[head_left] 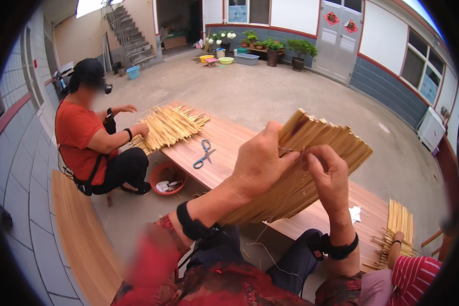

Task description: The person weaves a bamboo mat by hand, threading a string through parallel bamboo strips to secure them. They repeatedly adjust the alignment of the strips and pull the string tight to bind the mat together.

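Observation:
I hold a panel of straw-coloured stalks (pixel 341 148) tilted up above the table. My left hand (pixel 257 163) is closed on its upper left edge, thumb pressed near a thin pale string (pixel 286 149) running across the stalks. My right hand (pixel 324 171) has thumb and finger pinched at this string on the panel's face, a little right of the left thumb. The string's long loose end (pixel 262 244) hangs down past the panel toward my legs. Blue-handled scissors (pixel 202 155) lie on the wooden table (pixel 219 132) to the left of my hands.
A co-worker in orange (pixel 84 127) sits left by a stalk pile (pixel 171 125). Another person's striped sleeve (pixel 413 275) and hand are at stalks (pixel 400 217), lower right. A red basin (pixel 168 189) sits under the table, a wooden board (pixel 79 224) at left, potted plants (pixel 273 51) behind.

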Action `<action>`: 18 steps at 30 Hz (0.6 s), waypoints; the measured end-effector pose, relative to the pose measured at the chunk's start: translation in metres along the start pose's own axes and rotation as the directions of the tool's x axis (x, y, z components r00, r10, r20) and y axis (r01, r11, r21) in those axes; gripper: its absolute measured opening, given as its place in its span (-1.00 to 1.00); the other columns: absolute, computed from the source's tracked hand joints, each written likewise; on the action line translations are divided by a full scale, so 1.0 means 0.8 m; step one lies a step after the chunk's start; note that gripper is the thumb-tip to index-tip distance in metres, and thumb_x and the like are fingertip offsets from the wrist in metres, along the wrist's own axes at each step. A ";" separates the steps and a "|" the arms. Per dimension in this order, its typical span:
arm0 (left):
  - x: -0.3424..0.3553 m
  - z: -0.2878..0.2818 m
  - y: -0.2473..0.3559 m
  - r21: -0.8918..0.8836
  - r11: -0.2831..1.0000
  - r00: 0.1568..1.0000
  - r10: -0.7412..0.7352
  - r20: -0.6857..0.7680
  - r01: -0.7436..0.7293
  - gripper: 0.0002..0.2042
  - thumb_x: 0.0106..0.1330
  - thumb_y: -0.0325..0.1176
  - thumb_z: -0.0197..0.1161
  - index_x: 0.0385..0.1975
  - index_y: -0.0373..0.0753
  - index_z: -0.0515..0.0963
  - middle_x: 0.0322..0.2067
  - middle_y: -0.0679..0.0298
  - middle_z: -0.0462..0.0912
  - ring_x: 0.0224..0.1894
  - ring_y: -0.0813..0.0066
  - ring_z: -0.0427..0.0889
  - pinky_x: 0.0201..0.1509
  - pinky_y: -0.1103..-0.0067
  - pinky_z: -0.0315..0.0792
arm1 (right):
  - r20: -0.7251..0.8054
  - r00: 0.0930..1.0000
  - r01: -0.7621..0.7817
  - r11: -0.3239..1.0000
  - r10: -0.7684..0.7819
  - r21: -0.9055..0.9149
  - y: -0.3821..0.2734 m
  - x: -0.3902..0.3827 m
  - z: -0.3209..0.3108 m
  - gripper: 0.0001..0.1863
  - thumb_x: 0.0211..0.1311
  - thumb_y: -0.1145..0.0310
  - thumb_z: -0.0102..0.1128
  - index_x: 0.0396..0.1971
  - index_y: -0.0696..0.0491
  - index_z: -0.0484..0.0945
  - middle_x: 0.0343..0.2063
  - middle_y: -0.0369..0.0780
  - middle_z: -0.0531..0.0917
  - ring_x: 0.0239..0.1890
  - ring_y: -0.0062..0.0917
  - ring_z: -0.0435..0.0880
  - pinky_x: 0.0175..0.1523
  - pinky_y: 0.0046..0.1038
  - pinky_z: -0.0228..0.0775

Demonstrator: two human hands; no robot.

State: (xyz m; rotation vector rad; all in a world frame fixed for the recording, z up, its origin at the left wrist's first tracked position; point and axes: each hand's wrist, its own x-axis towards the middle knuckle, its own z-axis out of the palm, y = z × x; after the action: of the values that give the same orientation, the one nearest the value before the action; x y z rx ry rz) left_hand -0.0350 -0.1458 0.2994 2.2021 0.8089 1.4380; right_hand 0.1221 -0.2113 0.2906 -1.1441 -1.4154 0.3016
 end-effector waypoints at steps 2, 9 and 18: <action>0.005 0.004 0.001 0.020 1.000 1.000 0.019 0.007 -0.019 -0.60 0.12 -0.33 0.40 -0.19 -0.31 0.32 -0.35 -0.08 0.61 -0.28 -0.13 0.62 -0.23 0.21 0.50 | 0.054 0.998 0.053 0.985 -0.045 -0.165 -0.018 -0.002 -0.005 -0.85 0.25 0.45 0.28 -0.34 0.25 0.57 -0.42 -0.24 0.62 -0.43 -0.67 0.59 -0.29 -0.62 0.43; 0.001 0.009 0.002 0.028 0.998 0.998 0.060 0.022 -0.060 -0.62 0.13 -0.32 0.38 -0.26 -0.31 0.27 -0.35 -0.10 0.59 -0.28 -0.15 0.61 -0.25 0.18 0.50 | -0.009 1.000 -0.002 0.992 0.001 -0.129 -0.014 -0.001 -0.008 -0.81 0.26 0.42 0.31 -0.36 0.25 0.55 -0.54 -0.31 0.58 -0.45 -0.73 0.51 -0.34 -0.63 0.37; 0.002 0.015 0.005 -0.012 0.997 0.997 0.073 0.034 -0.072 -0.62 0.11 -0.36 0.37 -0.26 -0.33 0.28 -0.36 -0.11 0.59 -0.29 -0.16 0.61 -0.23 0.19 0.50 | 0.183 0.950 -0.281 0.948 0.253 0.148 -0.003 -0.024 -0.015 -0.79 0.34 0.34 0.23 -0.35 0.20 0.58 -0.54 -0.35 0.56 -0.50 -0.73 0.50 -0.39 -0.62 0.45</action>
State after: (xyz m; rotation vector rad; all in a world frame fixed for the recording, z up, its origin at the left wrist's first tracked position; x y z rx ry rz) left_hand -0.0222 -0.1474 0.2980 2.2625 0.7147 1.4309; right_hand 0.1270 -0.2323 0.2829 -1.1894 -1.3438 0.7114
